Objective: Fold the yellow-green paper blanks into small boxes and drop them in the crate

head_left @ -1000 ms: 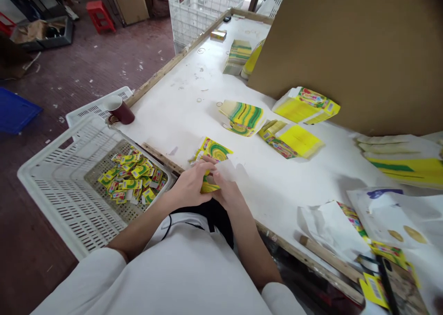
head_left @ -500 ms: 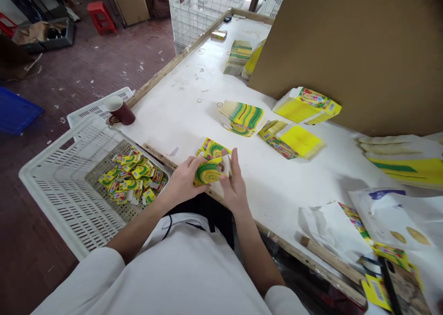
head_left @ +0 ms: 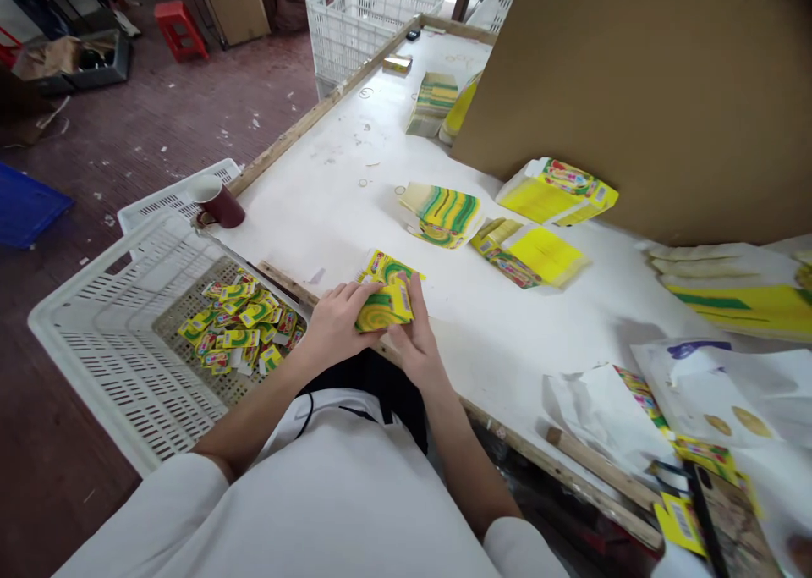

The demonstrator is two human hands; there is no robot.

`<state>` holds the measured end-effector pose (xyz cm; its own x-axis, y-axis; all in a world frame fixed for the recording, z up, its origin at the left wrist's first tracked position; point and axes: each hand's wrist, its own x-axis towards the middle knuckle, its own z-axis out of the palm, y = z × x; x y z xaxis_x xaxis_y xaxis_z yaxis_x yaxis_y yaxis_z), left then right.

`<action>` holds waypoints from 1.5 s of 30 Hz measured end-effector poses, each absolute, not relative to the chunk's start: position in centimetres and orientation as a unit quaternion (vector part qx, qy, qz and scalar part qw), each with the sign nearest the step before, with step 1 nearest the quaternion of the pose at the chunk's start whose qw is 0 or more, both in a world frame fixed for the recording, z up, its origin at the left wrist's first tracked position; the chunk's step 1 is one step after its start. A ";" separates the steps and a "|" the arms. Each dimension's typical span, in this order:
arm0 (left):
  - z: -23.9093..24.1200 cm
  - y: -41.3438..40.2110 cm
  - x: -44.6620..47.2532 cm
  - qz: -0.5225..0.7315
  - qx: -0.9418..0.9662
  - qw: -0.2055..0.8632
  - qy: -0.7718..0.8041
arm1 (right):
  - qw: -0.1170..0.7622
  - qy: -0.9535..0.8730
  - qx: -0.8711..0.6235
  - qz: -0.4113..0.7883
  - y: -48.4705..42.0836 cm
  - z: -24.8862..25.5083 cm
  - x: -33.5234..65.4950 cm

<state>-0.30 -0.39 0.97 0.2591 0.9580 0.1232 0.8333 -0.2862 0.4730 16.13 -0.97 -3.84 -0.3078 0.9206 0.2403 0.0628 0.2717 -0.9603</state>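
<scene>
My left hand point(head_left: 333, 324) and my right hand point(head_left: 411, 341) both grip a small yellow-and-green printed carton point(head_left: 384, 307) at the near edge of the white table point(head_left: 330, 189). Fingers of both hands are closed around its sides. Just beyond it lies a flat yellow carton blank point(head_left: 388, 266) on the table. To the left, a white slotted crate point(head_left: 114, 341) holds several small folded yellow-green cartons point(head_left: 241, 324).
Stacks of flat carton blanks point(head_left: 444, 214) point(head_left: 529, 252) point(head_left: 558, 190) lie mid-table. A brown cardboard sheet point(head_left: 634, 96) stands behind them. A dark red mug point(head_left: 219, 201) sits at the table's left edge. White bags point(head_left: 729, 392) and a phone point(head_left: 729, 519) lie at right.
The carton went from being pressed low between my hands to being lifted and turned, and is now held flatter with both hands closed on its ends.
</scene>
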 end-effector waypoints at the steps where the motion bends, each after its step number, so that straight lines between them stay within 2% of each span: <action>1: 1.1 -0.3 -0.2 0.198 0.775 0.156 0.579 | 0.460 -0.658 -0.391 0.450 -1.0 -3.8 15.8; 5: 1.5 0.2 -0.3 0.188 0.769 0.148 0.593 | 0.426 -0.736 -0.413 0.325 -0.6 -4.0 15.4; 8: 1.4 0.4 -0.6 0.189 0.774 0.153 0.584 | 0.427 -0.767 -0.390 0.278 0.1 -3.7 16.5; 10: 1.3 0.5 -0.8 0.193 0.778 0.172 0.573 | 0.415 -0.777 -0.372 0.292 0.7 -3.0 17.8; 13: 1.4 0.6 -1.1 0.192 0.790 0.196 0.548 | 0.349 -0.803 -0.323 0.360 1.5 -1.4 19.9; 16: 1.7 0.5 -0.8 0.161 0.806 0.172 0.542 | 0.315 -0.803 -0.311 0.398 1.6 -0.7 20.5; 21: 2.0 0.1 0.3 0.134 0.794 0.106 0.584 | 0.421 -0.712 -0.399 0.396 0.3 -2.4 17.6; 25: 1.8 -0.7 -2.2 0.164 0.768 0.142 0.602 | 0.454 -0.675 -0.369 0.449 0.2 -3.9 16.8; 28: 1.9 -1.4 -6.9 0.142 0.681 0.090 0.713 | 0.451 -0.679 -0.474 0.332 1.1 -5.2 17.8; 30: 1.8 -1.8 -10.0 0.103 0.614 0.021 0.783 | 0.402 -0.701 -0.542 0.232 2.0 -6.3 18.5; 32: 1.6 -2.1 -11.7 0.114 0.584 0.011 0.804 | 0.355 -0.726 -0.559 0.187 2.6 -7.4 18.9; 34: 1.0 -2.2 -11.4 0.179 0.599 0.087 0.775 | 0.344 -0.735 -0.557 0.178 2.9 -7.9 18.9; 38: -0.6 -1.8 -6.8 0.299 0.610 0.329 0.656 | 0.376 -0.723 -0.548 0.188 2.3 -6.9 18.6; 42: -1.6 -1.2 -1.2 0.429 0.530 0.456 0.572 | 0.412 -0.710 -0.525 0.225 0.8 -4.5 18.1; 45: -0.9 -0.8 1.7 0.540 0.454 0.541 0.457 | 0.418 -0.708 -0.473 0.317 -0.4 -2.9 17.4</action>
